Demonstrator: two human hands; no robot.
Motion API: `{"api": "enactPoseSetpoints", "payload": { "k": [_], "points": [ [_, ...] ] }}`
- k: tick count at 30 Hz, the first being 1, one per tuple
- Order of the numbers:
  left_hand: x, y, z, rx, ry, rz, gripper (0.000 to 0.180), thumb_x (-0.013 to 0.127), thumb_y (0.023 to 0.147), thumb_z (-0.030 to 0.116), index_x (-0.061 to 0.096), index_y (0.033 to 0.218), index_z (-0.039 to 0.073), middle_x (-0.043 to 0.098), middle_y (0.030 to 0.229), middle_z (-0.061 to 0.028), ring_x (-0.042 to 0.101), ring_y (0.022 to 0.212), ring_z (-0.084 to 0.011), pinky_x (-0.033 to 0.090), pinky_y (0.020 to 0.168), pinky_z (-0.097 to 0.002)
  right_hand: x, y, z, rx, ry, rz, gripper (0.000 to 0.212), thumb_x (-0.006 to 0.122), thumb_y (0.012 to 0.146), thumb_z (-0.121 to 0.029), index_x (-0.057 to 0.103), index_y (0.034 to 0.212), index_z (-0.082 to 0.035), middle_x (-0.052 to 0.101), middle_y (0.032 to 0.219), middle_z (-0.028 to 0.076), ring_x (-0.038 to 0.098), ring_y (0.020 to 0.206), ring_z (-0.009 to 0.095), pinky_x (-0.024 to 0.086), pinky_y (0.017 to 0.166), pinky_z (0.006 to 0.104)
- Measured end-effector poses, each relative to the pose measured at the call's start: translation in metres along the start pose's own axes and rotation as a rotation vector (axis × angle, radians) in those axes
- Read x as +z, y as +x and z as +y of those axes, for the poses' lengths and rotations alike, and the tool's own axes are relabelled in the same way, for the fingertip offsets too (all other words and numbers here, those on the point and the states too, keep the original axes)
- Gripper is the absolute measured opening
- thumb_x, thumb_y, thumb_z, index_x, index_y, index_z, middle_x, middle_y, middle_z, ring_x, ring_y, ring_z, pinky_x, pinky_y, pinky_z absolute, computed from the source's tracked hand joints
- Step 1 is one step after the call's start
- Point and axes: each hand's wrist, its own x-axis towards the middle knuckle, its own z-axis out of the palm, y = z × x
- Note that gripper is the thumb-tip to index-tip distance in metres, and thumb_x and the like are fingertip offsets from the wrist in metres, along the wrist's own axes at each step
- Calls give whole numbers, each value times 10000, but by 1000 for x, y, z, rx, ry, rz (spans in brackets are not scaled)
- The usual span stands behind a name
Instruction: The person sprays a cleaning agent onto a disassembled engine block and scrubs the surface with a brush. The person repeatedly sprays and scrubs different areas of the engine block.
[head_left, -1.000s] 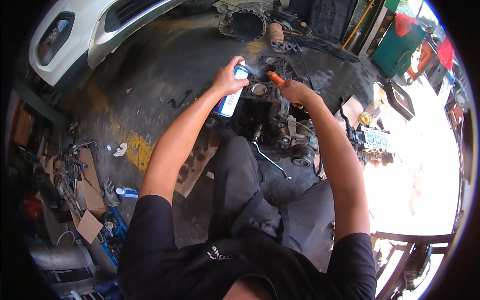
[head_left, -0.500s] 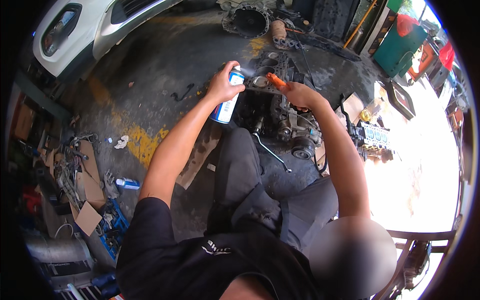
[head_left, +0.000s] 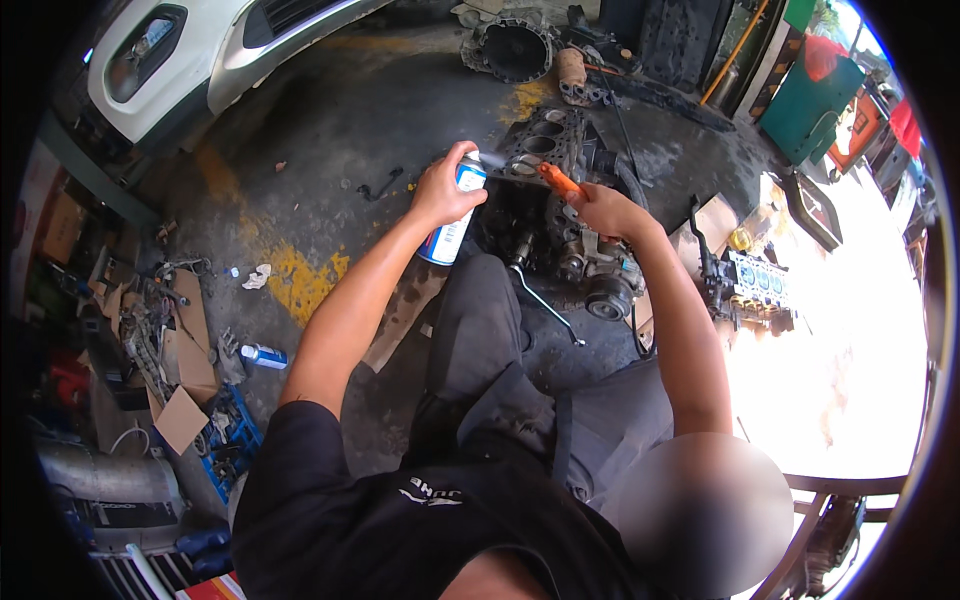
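My left hand [head_left: 445, 190] is closed around a blue-and-white spray can [head_left: 450, 232], its index finger on the nozzle. A pale mist leaves the nozzle toward the top face of the engine block [head_left: 552, 128], which stands on the floor in front of me with its cylinder bores showing. Over the block's near right part, my right hand [head_left: 608, 212] grips an orange tool [head_left: 560, 180]. Its front end points up and left toward the bores; its exact kind is unclear. Below the block, a long-handled metal bar [head_left: 545, 300] slants down beside my knee.
A cylinder head [head_left: 758, 280] lies to the right, in bright sunlight. On the left floor are another spray can [head_left: 264, 356], a cardboard box of parts [head_left: 192, 345] and a blue crate [head_left: 235, 440]. A white car [head_left: 190, 65] stands far left; a gearbox housing [head_left: 508, 50] lies beyond the block.
The whole view has shifted slightly, with the floor and car sliding right. Both hands keep their grips, and mist comes from the can in both frames.
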Motion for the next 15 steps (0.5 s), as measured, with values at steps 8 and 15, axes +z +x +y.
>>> {"api": "enactPoseSetpoints", "payload": {
  "k": [8, 15],
  "points": [
    [6, -27, 3, -104, -27, -27, 684, 791, 698, 223, 525, 1324, 153, 694, 1140, -201, 684, 1049, -404, 535, 899, -437, 7, 4, 35, -91, -230, 140, 514, 460, 1061, -443, 595, 1267, 8, 719, 1039, 275, 699, 975, 439, 535, 850, 486],
    [16, -40, 5, -23, -11, 17, 700, 799, 697, 229, 524, 1336, 154, 683, 1137, -186, 675, 1041, -387, 532, 908, -454, 23, -9, 33, -143, -209, 203, 504, 472, 1054, -436, 608, 1242, 12, 707, 1084, 294, 676, 1048, 456, 509, 926, 519]
  ]
}}
